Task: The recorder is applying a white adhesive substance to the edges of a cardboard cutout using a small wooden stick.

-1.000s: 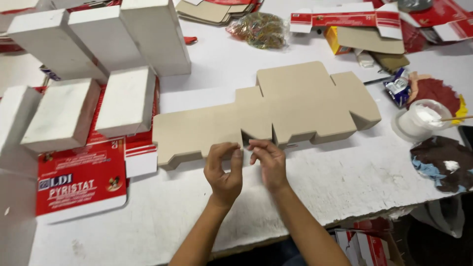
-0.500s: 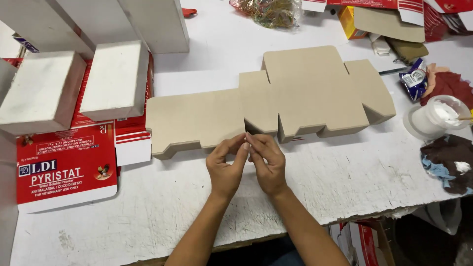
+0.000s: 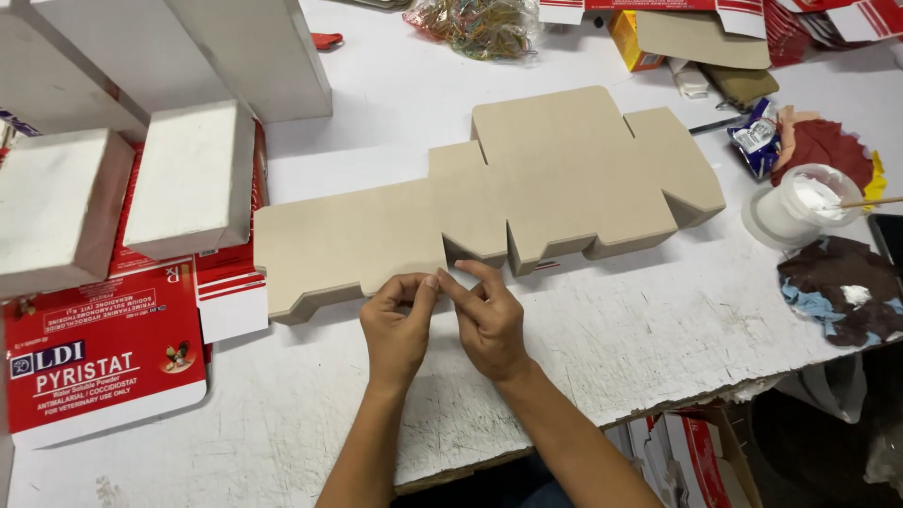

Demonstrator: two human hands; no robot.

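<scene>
Both hands sit together at the near middle of the white table (image 3: 658, 339). The left hand (image 3: 397, 329) is curled, thumb and forefinger drawn close, and the right hand (image 3: 489, 320) mirrors it, its fingertips meeting the left's right at the near edge of the flat brown carton blank (image 3: 527, 188). Whether they pinch the board's edge or something tiny between them is hard to make out.

That blank lies face down, unfolded, stretching from nine o'clock to two o'clock of the hands, its flaps notched along the near edge.

At nine o'clock, a red printed carton flat (image 3: 103, 362) lies face up, white lettering on it, with more red and white flats stacked under it. Beyond those, at ten o'clock, white rectangular blocks (image 3: 193, 174) rest on the pile, with larger ones cut off by the top edge.

Over at three o'clock, a blotchy dark rag (image 3: 837, 282) with a white smear. Just beyond it, a clear glue pot (image 3: 800, 202) with white paste and a stick poking out. At one o'clock, a small blue and white sachet (image 3: 757, 136).

Far at twelve o'clock, a tangle of rubber bands (image 3: 480, 23), partly cropped. More red cartons at the top right are cut off. Below the table's near edge, red boxes (image 3: 696, 452) sit half hidden.
</scene>
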